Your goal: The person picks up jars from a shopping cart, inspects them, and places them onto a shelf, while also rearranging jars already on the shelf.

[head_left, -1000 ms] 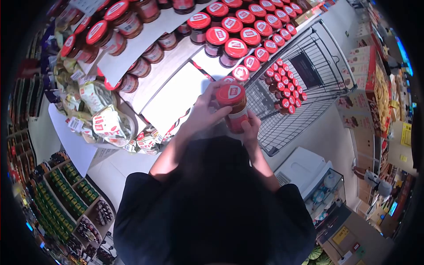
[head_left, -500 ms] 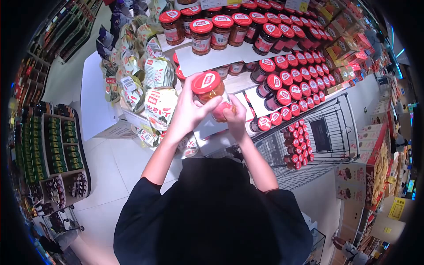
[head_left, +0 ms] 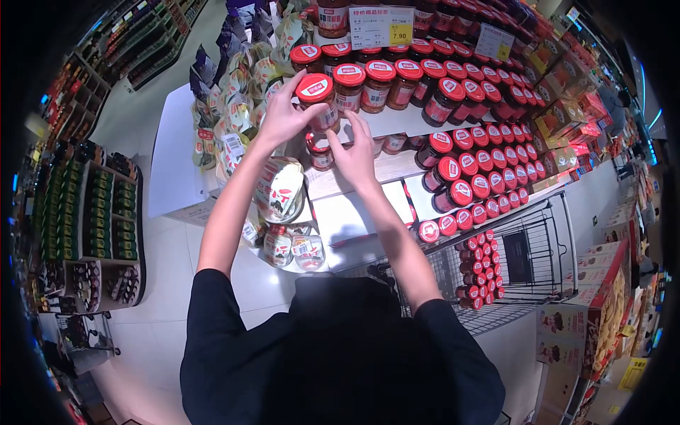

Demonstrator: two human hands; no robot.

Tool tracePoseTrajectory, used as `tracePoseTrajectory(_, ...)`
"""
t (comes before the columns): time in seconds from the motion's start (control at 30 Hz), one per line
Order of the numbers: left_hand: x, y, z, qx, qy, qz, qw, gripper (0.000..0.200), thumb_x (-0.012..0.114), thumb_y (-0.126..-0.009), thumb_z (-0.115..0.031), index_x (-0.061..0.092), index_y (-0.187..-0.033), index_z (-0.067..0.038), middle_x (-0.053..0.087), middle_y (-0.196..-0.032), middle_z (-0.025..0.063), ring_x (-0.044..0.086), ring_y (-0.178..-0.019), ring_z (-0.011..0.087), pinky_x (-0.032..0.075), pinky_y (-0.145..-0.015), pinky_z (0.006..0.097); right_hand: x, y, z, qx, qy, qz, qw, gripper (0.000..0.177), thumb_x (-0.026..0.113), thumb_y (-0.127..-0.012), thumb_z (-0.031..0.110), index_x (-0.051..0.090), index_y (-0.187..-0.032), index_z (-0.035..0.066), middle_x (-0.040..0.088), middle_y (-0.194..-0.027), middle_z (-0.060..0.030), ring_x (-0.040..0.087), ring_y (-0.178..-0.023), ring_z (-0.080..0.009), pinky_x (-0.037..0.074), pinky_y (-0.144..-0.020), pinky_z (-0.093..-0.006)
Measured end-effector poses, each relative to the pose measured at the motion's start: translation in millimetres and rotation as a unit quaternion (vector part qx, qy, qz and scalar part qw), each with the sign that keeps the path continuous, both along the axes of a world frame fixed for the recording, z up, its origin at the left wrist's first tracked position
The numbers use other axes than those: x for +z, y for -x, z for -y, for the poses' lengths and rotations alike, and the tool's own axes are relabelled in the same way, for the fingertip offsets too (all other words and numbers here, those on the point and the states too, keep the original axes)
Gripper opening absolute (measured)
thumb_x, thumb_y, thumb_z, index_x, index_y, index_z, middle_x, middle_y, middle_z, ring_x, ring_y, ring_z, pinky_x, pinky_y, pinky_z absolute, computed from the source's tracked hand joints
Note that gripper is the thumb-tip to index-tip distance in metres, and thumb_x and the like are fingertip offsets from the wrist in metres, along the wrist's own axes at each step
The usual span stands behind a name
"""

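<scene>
The white tiered display stand (head_left: 173, 156) filled the upper middle of the view, with a wire shopping cart (head_left: 528, 244) just beside its lower right corner. Both bare forearms rose from black sleeves and reached up and forward to the stand's top tier, the left one nearly straight and the right one bent slightly inward at the elbow. Rows of red-lidded jars (head_left: 460, 152) ran in steps down the right side of the stand, and hanging pouches (head_left: 234, 106) crowded its left edge. The left hand (head_left: 280, 117) was closed around a red-lidded jar (head_left: 316, 95), thumb and fingers wrapping its side from the left, holding it upright at the front left end of the top row, just beside the next jar there. The right hand (head_left: 354, 156) was open below and to the right of that jar, fingers extended upward toward it and gripping nothing; whether its fingertips touched the glass could not be told. A price sign (head_left: 382, 27) stood above the row.
</scene>
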State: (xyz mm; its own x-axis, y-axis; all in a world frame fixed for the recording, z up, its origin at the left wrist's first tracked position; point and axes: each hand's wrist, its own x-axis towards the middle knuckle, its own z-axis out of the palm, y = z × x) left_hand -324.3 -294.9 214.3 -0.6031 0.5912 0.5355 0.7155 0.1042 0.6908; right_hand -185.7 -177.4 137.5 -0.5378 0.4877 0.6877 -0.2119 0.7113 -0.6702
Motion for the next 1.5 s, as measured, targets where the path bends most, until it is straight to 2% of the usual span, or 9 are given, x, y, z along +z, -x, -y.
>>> tracePoseTrajectory(0.1, 0.1, 19.7, -2.8, -0.007, 0.033, 0.006, 0.999, 0.085, 0.089, -0.077, -0.029, 0.049, -0.145, 0.003, 0.070, -0.125, 0.0183, 0.069, -0.110, 0.0190, 0.056, -0.086, 0.0314, -13.0, -46.0, 9.9, 0.020, 0.040, 0.021, 0.999, 0.052, 0.075, -0.088, 0.016, 0.056, -0.132, -0.004, 0.057, -0.131, -0.0224, 0.058, -0.124, -0.0351, 0.048, -0.102, -0.0415)
tracePoseTrajectory(0.17, -6.4, 36.5, -6.7, -0.020, 0.014, -0.048, 0.999, 0.085, 0.089, -0.077, -0.028, 0.048, -0.145, 0.003, 0.070, -0.125, 0.0178, 0.069, -0.106, 0.0177, 0.056, -0.081, 0.0295, -25.4, -74.7, 20.3, 0.062, 0.149, 0.068, 0.985, 0.048, 0.075, -0.088, 0.014, 0.058, -0.129, -0.003, 0.056, -0.133, -0.0214, 0.057, -0.124, -0.0355, 0.047, -0.105, -0.0412)
tracePoseTrajectory(0.37, -12.5, 47.3, -17.5, -0.042, 0.090, 0.013, 0.995, 0.084, 0.087, -0.079, -0.025, 0.047, -0.148, 0.001, 0.071, -0.123, 0.0149, 0.069, -0.098, 0.0165, 0.055, -0.076, 0.0292, -57.9, -123.6, 31.9, 0.015, 0.073, 0.097, 0.993, 0.045, 0.074, -0.086, 0.009, 0.059, -0.127, -0.003, 0.056, -0.133, -0.0225, 0.058, -0.123, -0.0376, 0.050, -0.102, -0.0426)
tracePoseTrajectory(0.47, -15.3, 53.1, -19.7, -0.056, 0.065, 0.005, 0.996, 0.085, 0.087, -0.079, -0.026, 0.046, -0.150, -0.002, 0.069, -0.125, 0.0136, 0.068, -0.100, 0.0154, 0.055, -0.078, 0.0296, -63.8, -142.2, 34.0, 0.000, 0.072, 0.112, 0.991, 0.045, 0.074, -0.085, 0.009, 0.060, -0.127, -0.001, 0.056, -0.133, -0.0231, 0.059, -0.122, -0.0387, 0.050, -0.103, -0.0436)
tracePoseTrajectory(0.6, -21.5, 54.7, -16.6, 0.004, 0.019, -0.114, 0.993, 0.084, 0.088, -0.077, -0.031, 0.049, -0.147, -0.005, 0.064, -0.130, 0.0157, 0.066, -0.111, 0.0212, 0.055, -0.090, 0.0335, -75.6, -158.6, 37.3, -0.011, 0.058, 0.129, 0.990, 0.045, 0.075, -0.085, 0.011, 0.061, -0.126, 0.001, 0.057, -0.133, -0.0236, 0.059, -0.123, -0.0396, 0.049, -0.104, -0.0445)
tracePoseTrajectory(0.73, -18.8, 50.2, -11.6, -0.010, 0.043, 0.027, 0.999, 0.083, 0.089, -0.077, -0.030, 0.048, -0.144, -0.004, 0.067, -0.125, 0.0170, 0.066, -0.114, 0.0243, 0.056, -0.094, 0.0367, -87.1, -169.2, 48.3, -0.017, 0.061, 0.147, 0.987, 0.045, 0.076, -0.084, 0.013, 0.061, -0.126, 0.002, 0.057, -0.132, -0.0243, 0.058, -0.123, -0.0405, 0.049, -0.104, -0.0452)
tracePoseTrajectory(0.93, -26.0, 60.3, -11.8, -0.105, 0.002, 0.089, 0.991, 0.076, 0.086, -0.082, -0.021, 0.047, -0.145, -0.003, 0.067, -0.126, 0.0142, 0.065, -0.117, 0.0228, 0.055, -0.095, 0.0365, -100.6, -171.6, 64.0, -0.013, 0.074, 0.164, 0.984, 0.045, 0.078, -0.083, 0.014, 0.061, -0.124, 0.003, 0.056, -0.133, -0.0256, 0.058, -0.123, -0.0415, 0.048, -0.104, -0.0458)
tracePoseTrajectory(1.17, -37.6, 63.2, -12.3, -0.118, -0.004, 0.063, 0.991, 0.078, 0.084, -0.084, -0.021, 0.044, -0.150, -0.006, 0.064, -0.131, 0.0148, 0.064, -0.119, 0.0226, 0.051, -0.100, 0.0368, -108.8, -169.8, 78.6, 0.000, 0.080, 0.163, 0.983, 0.046, 0.079, -0.082, 0.013, 0.061, -0.123, 0.004, 0.055, -0.133, -0.0247, 0.057, -0.123, -0.0409, 0.048, -0.104, -0.0456)
tracePoseTrajectory(1.5, -24.3, 32.5, 17.9, 0.007, -0.032, 0.106, 0.994, 0.079, 0.085, -0.083, -0.028, 0.044, -0.147, -0.003, 0.058, -0.134, 0.0191, 0.060, -0.121, 0.0259, 0.052, -0.100, 0.0392, -107.4, -184.4, 74.0, -0.030, 0.142, 0.169, 0.975, 0.047, 0.079, -0.080, 0.004, 0.060, -0.123, 0.006, 0.055, -0.133, -0.0238, 0.058, -0.122, -0.0388, 0.051, -0.100, -0.0432)
